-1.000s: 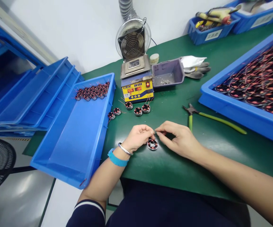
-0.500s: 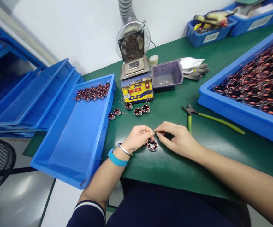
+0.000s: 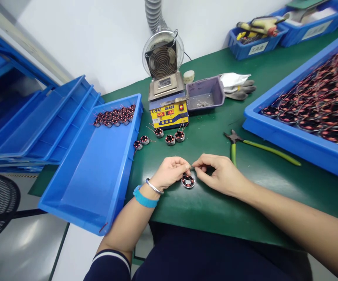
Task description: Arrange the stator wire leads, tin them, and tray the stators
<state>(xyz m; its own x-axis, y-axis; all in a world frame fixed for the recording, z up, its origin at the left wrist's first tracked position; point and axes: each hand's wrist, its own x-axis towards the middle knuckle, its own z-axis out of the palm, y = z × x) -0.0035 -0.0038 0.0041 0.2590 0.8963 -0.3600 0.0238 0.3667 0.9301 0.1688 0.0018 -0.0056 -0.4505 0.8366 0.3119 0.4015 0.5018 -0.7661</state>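
A small round wound stator (image 3: 188,181) with copper-red coils rests on the green mat near the front edge. My left hand (image 3: 171,171) and my right hand (image 3: 220,175) meet just above it, the fingertips of both pinching its thin lead wires. Several similar stators (image 3: 169,139) sit in a row on the mat in front of the yellow solder pot (image 3: 169,105). More finished ones (image 3: 114,115) lie at the far end of the long blue tray (image 3: 92,183) on the left.
Green-handled cutters (image 3: 246,145) lie right of my hands. A big blue tray (image 3: 297,136) full of stators fills the right side. Behind stand a fume fan (image 3: 163,54), a purple bin (image 3: 205,93), grey gloves (image 3: 239,86) and blue tool bins (image 3: 253,45). Empty blue trays (image 3: 36,117) are stacked at left.
Both hands stay pinched on the wires above the stator, shifting only slightly. The view has dipped a little.
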